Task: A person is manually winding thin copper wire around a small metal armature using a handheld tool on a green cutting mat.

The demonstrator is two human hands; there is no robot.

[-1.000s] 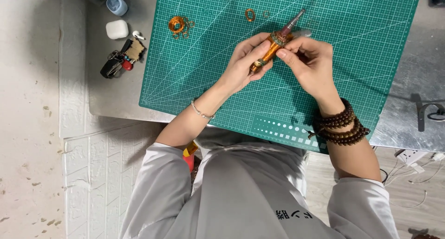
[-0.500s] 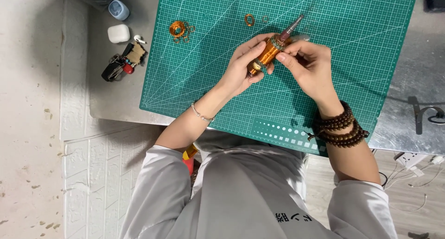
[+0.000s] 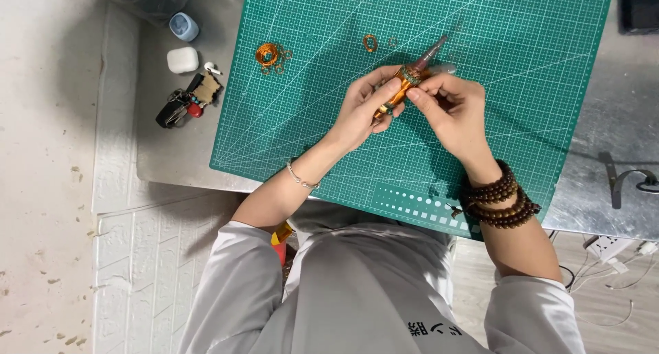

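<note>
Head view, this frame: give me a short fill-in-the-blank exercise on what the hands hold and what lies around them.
1. Both hands, left hand and right hand, hold an orange pen-shaped tool above the ____ cutting mat.
2. The dark bead bracelets sit on the ____ wrist.
3. The coil of copper wire lies on the mat's far ____ part.
4. The bunch of keys lies ____ the mat.

Missing words: green; right; left; beside

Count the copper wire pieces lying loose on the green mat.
2 clear ones: a copper wire coil near the cutting mat's upper left, and a small copper ring above the left hand. A faint ring beside it is too small to tell; hands may hide more.
</note>
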